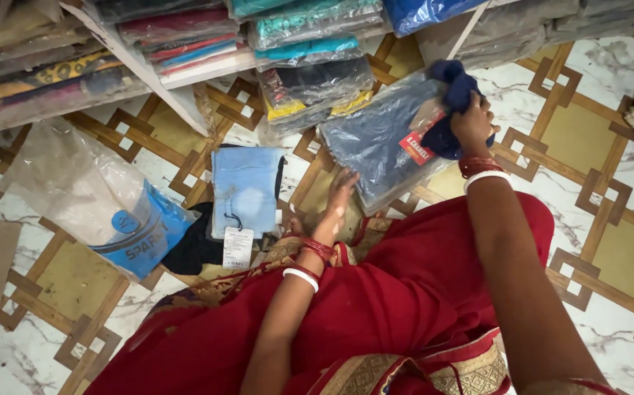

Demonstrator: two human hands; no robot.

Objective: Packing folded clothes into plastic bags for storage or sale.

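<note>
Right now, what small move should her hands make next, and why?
Probably push the dark blue cloth deeper into the clear bag: the right hand grips it bunched at the bag's mouth, while the left hand rests at the bag's lower edge.

Folded light-blue garment [246,189] with a white tag [238,247] lies on the patterned floor [609,241]; an empty clear bag [90,194] with a blue base sits to its left; shelves [141,69] above hold stacked wrapped fabrics [309,29].
</note>
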